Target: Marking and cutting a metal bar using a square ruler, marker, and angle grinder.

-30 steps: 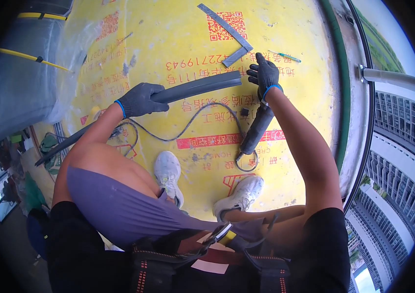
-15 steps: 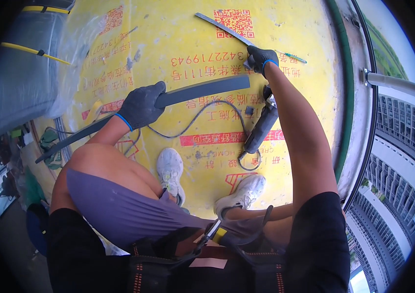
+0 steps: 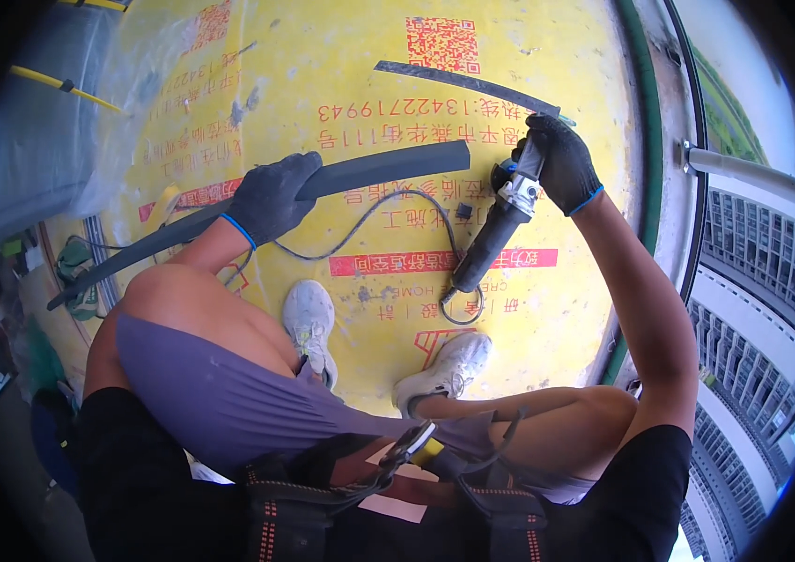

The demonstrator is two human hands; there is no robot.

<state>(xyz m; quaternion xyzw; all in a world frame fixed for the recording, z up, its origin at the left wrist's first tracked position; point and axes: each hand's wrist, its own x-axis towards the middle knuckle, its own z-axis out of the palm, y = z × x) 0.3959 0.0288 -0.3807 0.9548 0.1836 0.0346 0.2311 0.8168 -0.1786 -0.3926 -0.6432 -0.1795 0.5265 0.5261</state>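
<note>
My left hand, in a dark glove with a blue cuff, is closed around a long dark grey strip. The strip slants from the lower left up to the right, above the yellow floor covering. My gloved right hand has its fingers curled against a small flat light grey piece, whose kind I cannot make out. Close by, a corded angle grinder lies on the floor with its head beside that hand. A thinner grey strip lies just beyond my right fingertips.
A grey power cord loops across the yellow printed floor covering. Clear plastic sheeting with yellow straps is at the left. A windowed edge with a metal rail runs along the right. My white shoes stand in front.
The right hand has moved right and toward me, off the thinner strip. That strip has swung flatter and now lies farther right, covering most of a green pen-like item. The left hand keeps its hold.
</note>
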